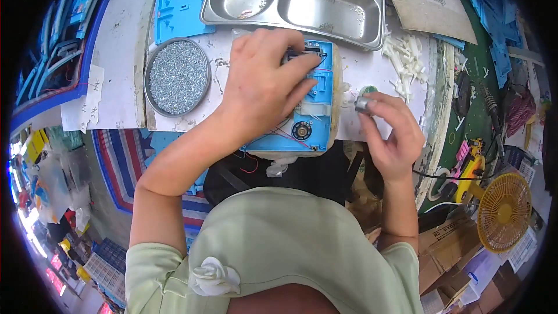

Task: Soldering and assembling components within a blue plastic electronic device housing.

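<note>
In front of me lies a blue plastic case (pixel 326 90) with its inside facing up. A round black speaker (pixel 301 131) and thin red wires sit in its near part. My left hand (pixel 261 78) reaches over its far left side, fingers bent down at a dark part (pixel 313 48) near the top. What those fingertips grip is hidden. To the right of the case, my right hand (pixel 398 134) is raised, pinching a small silver metal cylinder (pixel 362 104) between thumb and fingers. A small green round thing (pixel 368 90) shows just behind it.
A round dish of small metal screws (pixel 177 77) stands left of the case. The steel compartment tray (pixel 285 20) lies beyond it. White plastic pieces (pixel 405 61) are heaped at right, with a blue panel (pixel 181 6) at far left. A yellow fan (pixel 504 212) stands low right.
</note>
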Demonstrator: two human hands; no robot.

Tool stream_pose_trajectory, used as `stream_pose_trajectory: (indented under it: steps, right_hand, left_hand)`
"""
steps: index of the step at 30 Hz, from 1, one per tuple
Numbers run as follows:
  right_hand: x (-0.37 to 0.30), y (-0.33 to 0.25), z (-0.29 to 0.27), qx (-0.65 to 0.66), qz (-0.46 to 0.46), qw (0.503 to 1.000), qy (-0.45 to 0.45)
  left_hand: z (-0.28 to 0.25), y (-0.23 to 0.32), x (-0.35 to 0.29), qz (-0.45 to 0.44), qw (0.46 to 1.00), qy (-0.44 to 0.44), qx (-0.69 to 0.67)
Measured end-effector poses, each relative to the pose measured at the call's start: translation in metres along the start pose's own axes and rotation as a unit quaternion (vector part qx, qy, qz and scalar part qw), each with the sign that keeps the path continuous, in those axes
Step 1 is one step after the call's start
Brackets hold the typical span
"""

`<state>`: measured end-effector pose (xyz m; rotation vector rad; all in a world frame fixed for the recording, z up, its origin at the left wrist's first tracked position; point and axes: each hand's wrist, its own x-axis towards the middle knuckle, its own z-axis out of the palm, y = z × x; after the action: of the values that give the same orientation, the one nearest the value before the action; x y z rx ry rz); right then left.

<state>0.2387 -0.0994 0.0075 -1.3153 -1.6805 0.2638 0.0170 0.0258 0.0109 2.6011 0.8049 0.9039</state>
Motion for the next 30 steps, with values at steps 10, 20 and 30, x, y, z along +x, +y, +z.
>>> stream_pose_trajectory:
  steps: [10,20,30]
  right_hand:
    - [0.013,0.004,0.018,0.007,0.067,0.997,-0.033]
    - [0.037,0.007,0.036,-0.110,0.039,0.984,-0.137]
    - [0.055,-0.003,0.029,-0.169,0.031,0.961,-0.216]
  left_hand:
    - [-0.019,-0.024,-0.022,0.126,0.986,-0.034,-0.107]
    - [-0.024,-0.026,-0.055,0.045,0.988,0.000,-0.149]
    - [-0.018,-0.034,-0.059,0.066,0.985,0.027,-0.158]
